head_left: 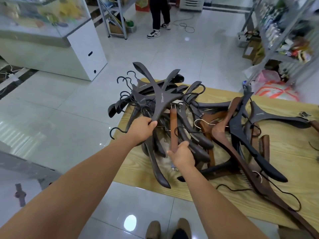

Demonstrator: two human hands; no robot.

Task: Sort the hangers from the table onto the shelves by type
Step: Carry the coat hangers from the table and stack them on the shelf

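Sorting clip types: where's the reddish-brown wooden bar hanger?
Head view centre: the reddish-brown bar hanger, gripped by the right hand, sits amid dark grey hangers on the pale wooden table.

Bright, even indoor light; wide-angle view.
Light from above leaves white glare spots on the glossy floor; shadows are soft. Shelves and the glass case in the upper corners bend and blur; the hangers at centre look sharp.

The left hand and right hand are bare, as are both forearms; the feet wear tan, suede-like shoes.
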